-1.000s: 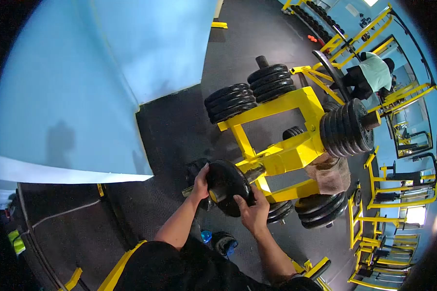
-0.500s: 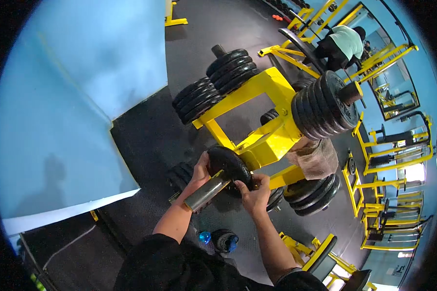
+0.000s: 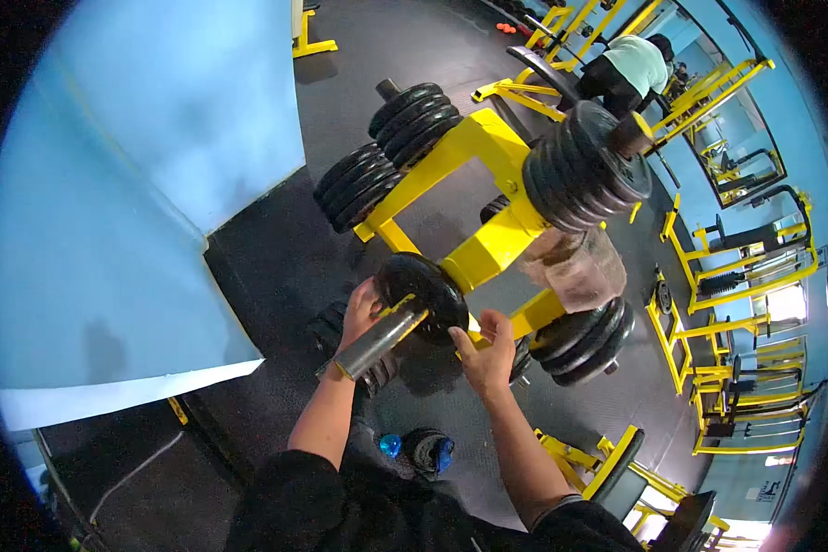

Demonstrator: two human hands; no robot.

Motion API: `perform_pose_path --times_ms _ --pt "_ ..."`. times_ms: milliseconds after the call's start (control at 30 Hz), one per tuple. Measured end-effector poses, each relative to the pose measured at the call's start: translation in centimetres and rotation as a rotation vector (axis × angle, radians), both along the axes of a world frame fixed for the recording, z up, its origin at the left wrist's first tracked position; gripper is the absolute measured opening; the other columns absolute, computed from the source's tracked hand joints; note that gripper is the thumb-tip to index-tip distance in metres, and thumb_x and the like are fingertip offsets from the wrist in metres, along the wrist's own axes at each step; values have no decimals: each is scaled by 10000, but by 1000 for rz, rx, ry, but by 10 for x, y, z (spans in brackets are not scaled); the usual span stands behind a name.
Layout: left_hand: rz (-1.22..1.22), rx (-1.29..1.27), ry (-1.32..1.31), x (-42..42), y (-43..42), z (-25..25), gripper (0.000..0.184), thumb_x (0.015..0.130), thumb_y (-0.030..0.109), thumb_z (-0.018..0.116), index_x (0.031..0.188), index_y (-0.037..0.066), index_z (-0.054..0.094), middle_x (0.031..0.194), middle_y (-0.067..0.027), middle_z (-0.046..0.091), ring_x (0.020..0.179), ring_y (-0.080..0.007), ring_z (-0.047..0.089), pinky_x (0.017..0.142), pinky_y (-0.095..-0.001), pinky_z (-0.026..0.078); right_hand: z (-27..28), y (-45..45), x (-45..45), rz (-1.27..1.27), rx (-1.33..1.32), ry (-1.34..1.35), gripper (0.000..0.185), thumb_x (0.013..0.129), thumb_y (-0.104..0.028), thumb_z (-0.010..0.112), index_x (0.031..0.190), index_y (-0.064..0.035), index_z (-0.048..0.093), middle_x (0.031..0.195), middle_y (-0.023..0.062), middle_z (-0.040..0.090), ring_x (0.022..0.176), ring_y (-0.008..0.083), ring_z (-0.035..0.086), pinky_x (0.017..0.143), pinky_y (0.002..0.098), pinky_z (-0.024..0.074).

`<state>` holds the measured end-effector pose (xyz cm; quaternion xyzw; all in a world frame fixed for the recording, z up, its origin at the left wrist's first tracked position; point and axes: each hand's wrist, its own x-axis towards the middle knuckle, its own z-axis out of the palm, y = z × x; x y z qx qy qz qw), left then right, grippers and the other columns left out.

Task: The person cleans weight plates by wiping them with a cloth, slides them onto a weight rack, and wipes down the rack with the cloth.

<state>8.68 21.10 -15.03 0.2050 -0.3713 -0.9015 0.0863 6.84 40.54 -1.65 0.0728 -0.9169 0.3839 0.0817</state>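
The black plate (image 3: 437, 287) is already far along the bar (image 3: 379, 341), near the yellow frame (image 3: 495, 246), between the open right hand (image 3: 491, 359) and bent left hand (image 3: 361, 315); I can't tell if that one grips.

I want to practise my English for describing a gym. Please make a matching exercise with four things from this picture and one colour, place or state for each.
1. Nearest single plate
2. Rack frame
3. Cloth
4. Person in the background

A. Crumpled and draped
B. Bent forward
C. Around a bar
D. Yellow

Pairs: 1-C, 2-D, 3-A, 4-B
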Motion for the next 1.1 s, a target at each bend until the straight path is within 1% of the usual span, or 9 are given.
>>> perform_pose_path --times_ms 100,167,300,500,700,767,900,967,1100 --pt "34 147 -91 52 28 -56 415 933 436 512 1241 158 533 1000 -15 581 833 -157 581 885 -375 436 1 40 26 -1 -10 -134 563 695 -293 821 1070 26 546 1010 169 602 914 281 607 811 368 491" --pt "-110 -178 -502 93 55 -46 465 891 411 575 1267 144 512 925 28 563 721 -96 527 701 -308 434 -4 67 43 -8 -4 -154 550 705 -288 816 1073 24 552 1007 167 605 911 269 608 811 357 489" --pt "-163 -241 -422 151 130 -34 421 877 328 634 1231 121 537 892 23 571 761 -77 523 637 -253 416 -13 120 80 56 -72 -236 545 713 -287 812 1088 17 559 1007 162 607 912 253 610 808 351 490" --pt "-244 -639 -474 237 232 -46 481 855 280 680 1244 41 525 981 -78 628 932 -182 585 833 -309 456 -56 222 153 229 -98 -334 523 716 -310 799 1080 -1 585 1025 154 607 943 272 609 827 364 489" --pt "-421 -702 -773 369 325 -123 574 787 287 740 1261 55 514 1122 -175 581 995 -260 588 864 -360 469 -158 340 249 291 66 -738 515 738 -358 751 1089 -16 594 1079 180 605 1014 329 581 872 403 467" --pt "-562 -817 -959 413 342 -161 631 744 289 770 1271 67 505 1183 -205 536 1030 -297 571 890 -388 464 -218 367 282 237 162 -726 496 722 -316 782 1049 7 597 995 170 617 933 287 607 829 378 488" --pt "-685 -927 -1064 477 354 -252 668 734 257 767 1301 68 469 1244 -210 498 1150 -335 493 961 -412 424 -339 397 330 190 204 -927 478 721 -313 775 1036 -6 589 995 176 619 940 320 606 822 394 489" --pt "-651 -1041 -1017 504 354 -329 689 743 245 749 1327 65 432 1259 -212 487 1184 -379 461 989 -430 401 -400 402 344 214 335 -886 472 718 -305 766 1040 -21 569 1001 179 608 943 348 594 827 414 482" --pt "-626 -1133 -1030 471 350 -412 758 742 259 746 1370 57 373 1306 -259 426 1214 -419 425 1015 -442 382 -520 399 358 230 348 -727 545 717 -271 750 1134 -22 503 1055 260 541 1012 439 522 866 472 446"
